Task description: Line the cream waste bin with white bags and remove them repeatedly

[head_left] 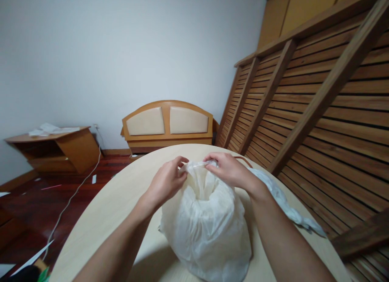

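A thin white bag (209, 233), wrinkled and slightly see-through, stands on the round pale table (136, 180) in front of me. It looks bulky and rounded, with its gathered mouth sunk in at the top; what is inside is hidden. My left hand (172, 174) pinches the far left part of the bag's rim between thumb and fingers. On the far right part, my right hand (226, 166) grips the same rim. Between both hands the edge is stretched in a short line.
On the table's right side lies a crumpled pale plastic bundle (279, 197), with a brown curved strip (243, 159) near it. Slatted wooden panels (304, 112) lean close by on the right. Beyond are a headboard (167, 124), a low cabinet (73, 148) and a white cable (79, 189).
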Action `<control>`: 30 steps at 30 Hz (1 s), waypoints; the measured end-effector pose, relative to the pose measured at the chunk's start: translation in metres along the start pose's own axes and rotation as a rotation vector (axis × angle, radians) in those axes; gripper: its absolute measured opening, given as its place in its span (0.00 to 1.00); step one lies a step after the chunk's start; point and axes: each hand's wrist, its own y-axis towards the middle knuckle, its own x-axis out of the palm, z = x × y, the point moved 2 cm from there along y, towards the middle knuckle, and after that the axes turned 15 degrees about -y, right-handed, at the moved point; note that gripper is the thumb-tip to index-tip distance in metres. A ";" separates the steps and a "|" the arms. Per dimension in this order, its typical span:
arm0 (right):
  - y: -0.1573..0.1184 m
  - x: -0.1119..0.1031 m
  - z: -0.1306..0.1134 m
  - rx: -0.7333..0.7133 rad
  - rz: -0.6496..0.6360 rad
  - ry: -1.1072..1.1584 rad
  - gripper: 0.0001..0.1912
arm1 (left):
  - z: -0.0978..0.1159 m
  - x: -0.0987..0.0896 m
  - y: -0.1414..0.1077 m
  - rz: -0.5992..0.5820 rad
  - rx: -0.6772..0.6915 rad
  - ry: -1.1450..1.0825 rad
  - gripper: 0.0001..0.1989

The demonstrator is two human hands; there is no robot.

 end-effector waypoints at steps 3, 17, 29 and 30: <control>0.002 -0.005 -0.007 -0.077 0.075 -0.031 0.08 | 0.009 -0.003 -0.003 0.063 0.037 0.089 0.12; -0.001 0.003 -0.012 -0.086 -0.004 -0.143 0.07 | 0.018 0.012 -0.004 0.011 0.087 0.453 0.09; -0.002 -0.008 -0.009 -0.011 -0.056 -0.153 0.07 | 0.016 0.009 -0.006 -0.014 0.013 0.442 0.11; -0.002 -0.009 -0.008 -0.010 -0.053 -0.147 0.07 | 0.017 0.008 -0.007 -0.019 0.008 0.421 0.11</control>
